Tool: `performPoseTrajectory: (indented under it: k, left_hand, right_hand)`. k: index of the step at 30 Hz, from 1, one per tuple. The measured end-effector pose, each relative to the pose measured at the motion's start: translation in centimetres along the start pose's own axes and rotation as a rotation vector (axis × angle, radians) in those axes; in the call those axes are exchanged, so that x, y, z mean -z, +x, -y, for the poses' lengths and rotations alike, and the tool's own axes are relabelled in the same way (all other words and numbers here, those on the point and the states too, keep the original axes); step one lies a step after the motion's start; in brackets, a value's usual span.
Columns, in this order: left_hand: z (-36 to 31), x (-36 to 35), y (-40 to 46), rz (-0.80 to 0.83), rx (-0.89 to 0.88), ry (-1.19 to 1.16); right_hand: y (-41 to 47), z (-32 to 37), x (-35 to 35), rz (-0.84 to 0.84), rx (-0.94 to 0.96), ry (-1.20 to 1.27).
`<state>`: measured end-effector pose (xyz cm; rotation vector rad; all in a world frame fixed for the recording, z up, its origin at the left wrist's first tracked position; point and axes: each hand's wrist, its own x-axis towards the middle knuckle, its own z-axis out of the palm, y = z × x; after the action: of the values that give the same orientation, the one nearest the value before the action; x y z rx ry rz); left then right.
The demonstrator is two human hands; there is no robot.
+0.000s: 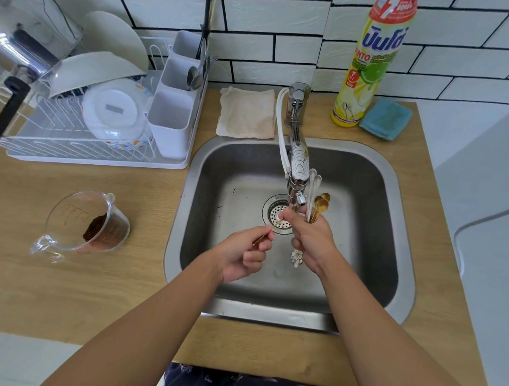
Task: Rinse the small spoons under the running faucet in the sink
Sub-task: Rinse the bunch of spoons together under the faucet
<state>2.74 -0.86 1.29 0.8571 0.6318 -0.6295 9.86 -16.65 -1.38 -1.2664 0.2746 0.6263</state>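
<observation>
over the steel sink [373, 180], the right hand [312, 239] grips a bundle of small spoons [319, 206], fingers curled round their handles; gold and white bowls stick up above the fist just beside the faucet [298, 162] spout, and a flower-shaped handle end [296, 256] hangs below the hand. the left hand [244, 255] pinches one thin gold spoon [270, 227] between thumb and forefinger, its far end reaching toward the right hand above the drain strainer [275, 214]. whether water is running cannot be told. on the wooden counter [67, 301] to the left lies a clear measuring jug [82, 223] on its side with dark grounds inside. behind it stands a white dish rack [83, 135] with bowls, a lid and a cutlery holder. a folded cloth [246, 112] lies behind the sink, and to the right of the faucet stand a yellow dish soap bottle [369, 69] and a blue sponge [386, 118].
</observation>
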Motion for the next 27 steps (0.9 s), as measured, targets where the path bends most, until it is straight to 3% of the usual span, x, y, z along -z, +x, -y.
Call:
performPoseTrajectory:
  k: [4, 7, 13, 16, 18, 19, 24, 27]
  left_hand:
    - [0.0, 0.3, 0.8, -0.088, -0.122, 0.482]
    - [-0.9, -1.0, 2.5, -0.130, -0.207, 0.538]
    - [-2.3, -3.6, 5.2, -0.048, -0.274, 0.526]
    - [-1.8, -4.4, 5.7, -0.245, -0.366, 0.662]
    - [-1.3, -5.0, 5.9, -0.417, -0.424, 0.593]
    - [-1.1, -5.0, 6.0, -0.429, -0.425, 0.528]
    - [-0.8, -2.8, 4.9, -0.054, -0.253, 0.157]
    - [-0.8, -2.5, 4.8, -0.137, -0.224, 0.158]
  right_hand:
    - [0.3, 0.4, 0.5, -0.034, -0.012, -0.102]
    - [0.1, 0.7, 1.1, -0.041, -0.032, -0.136]
    - [0.6, 3.3, 3.6, -0.353, 0.101, 0.168]
    - [0.2, 3.5, 3.4, -0.349, 0.085, 0.156]
    - [-0.1, 3.1, 2.5, -0.300, 0.079, 0.174]
    - [-0.3, 2.9, 2.1, -0.286, 0.079, 0.176]
    - [-0.3, 2.9, 2.0, -0.297, 0.097, 0.221]
    - [-0.2, 2.6, 1.7, -0.271, 0.085, 0.199]
